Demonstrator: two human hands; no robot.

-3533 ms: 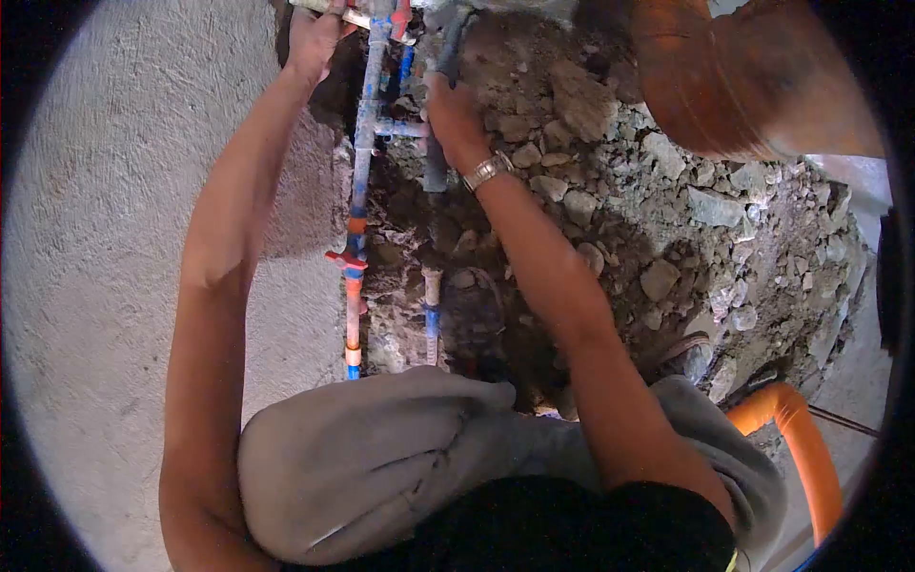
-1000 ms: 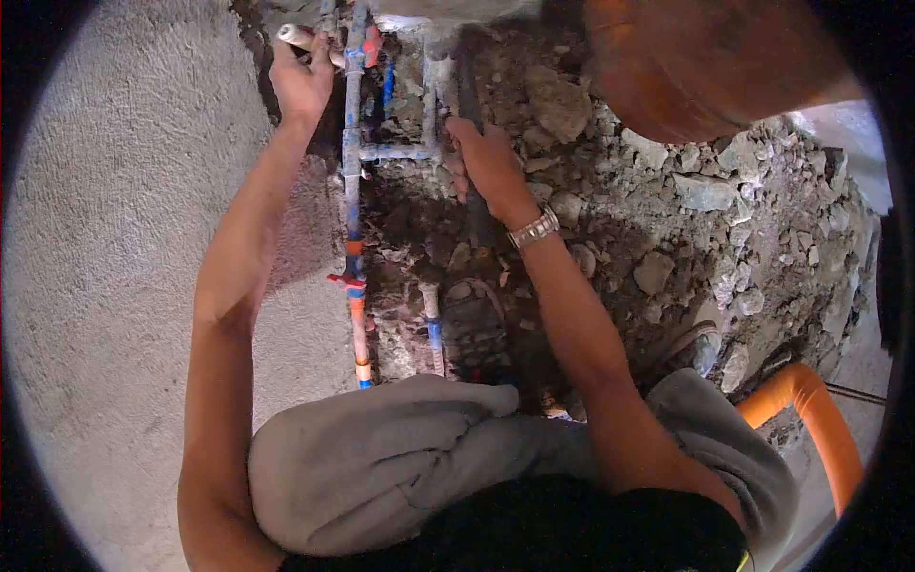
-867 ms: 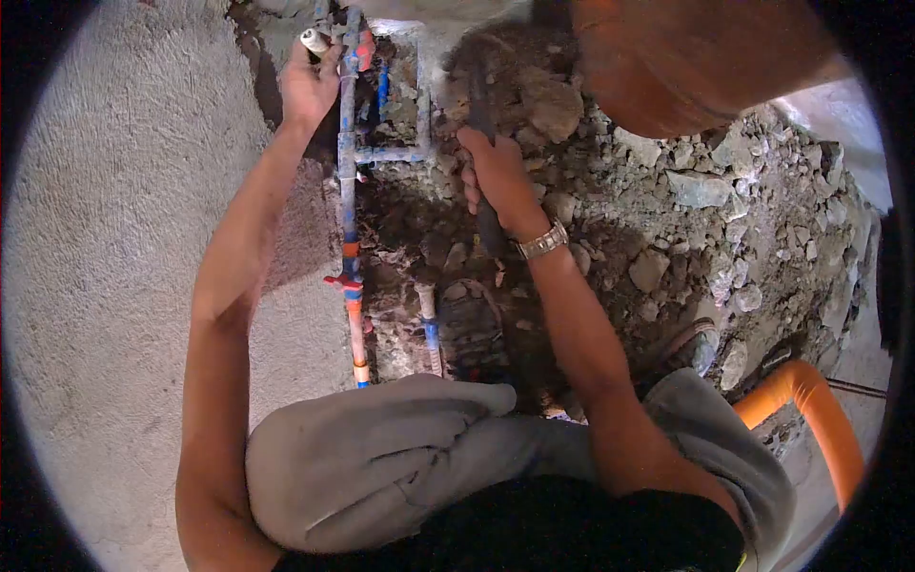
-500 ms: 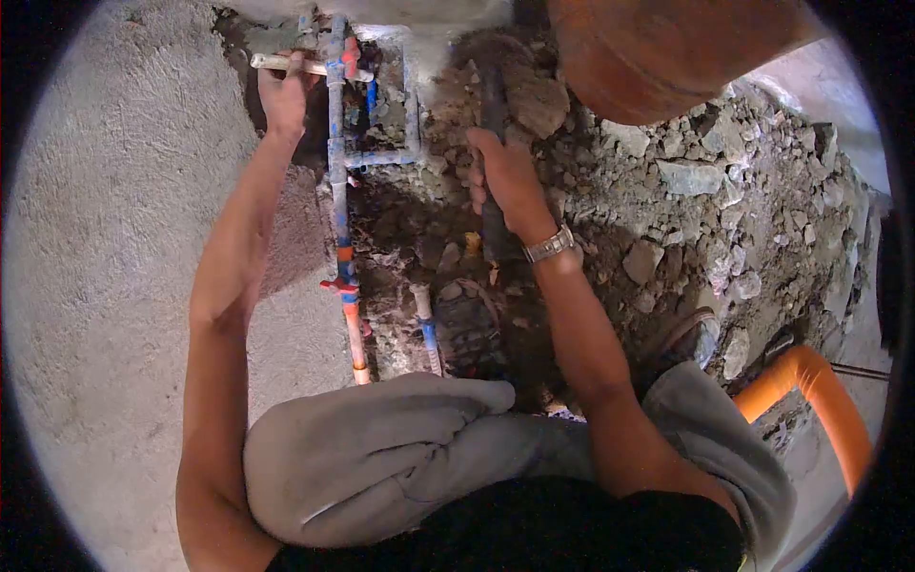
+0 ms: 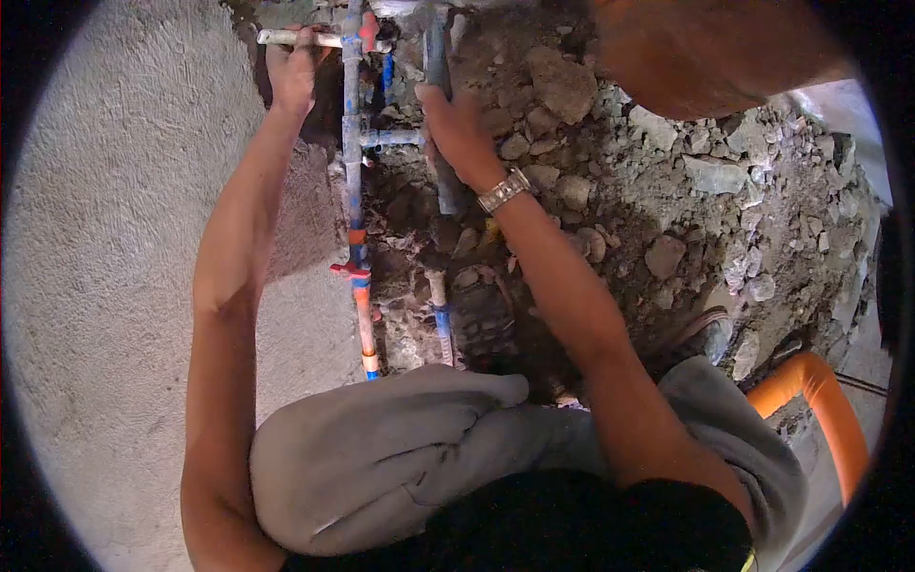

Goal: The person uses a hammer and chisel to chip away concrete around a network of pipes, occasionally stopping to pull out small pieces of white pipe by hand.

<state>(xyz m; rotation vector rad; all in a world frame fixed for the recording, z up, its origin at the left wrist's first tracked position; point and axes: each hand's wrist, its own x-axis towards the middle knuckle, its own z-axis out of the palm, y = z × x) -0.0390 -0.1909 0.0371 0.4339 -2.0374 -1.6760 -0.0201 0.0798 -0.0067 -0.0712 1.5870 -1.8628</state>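
Note:
At the top left, my left hand (image 5: pixel 291 78) is closed around a short off-white pipe (image 5: pixel 274 37) lying crosswise. That piece meets a long blue-smeared pipe (image 5: pixel 354 195) near a red valve handle (image 5: pixel 369 30). My right hand (image 5: pixel 460 133), with a metal watch on the wrist, grips a dark grey bar-like tool (image 5: pixel 437 59) held nearly upright in the picture. Its far end is by the top edge and its kind cannot be made out. A blue-marked side pipe (image 5: pixel 393 138) runs from the long pipe toward my right hand, which hides its end.
Rough concrete (image 5: pixel 124 210) covers the left side. Broken stones and soil (image 5: pixel 667 257) fill the right. A large brown rounded object (image 5: pixel 715 57) hangs over the top right, and an orange pipe (image 5: pixel 810 381) bends at lower right. A capped pipe stub (image 5: pixel 438 305) stands near my knee.
My right hand and the dark tool have swung left and up, close against the pipework, and now cover its right part. My left hand keeps its hold on the off-white pipe.

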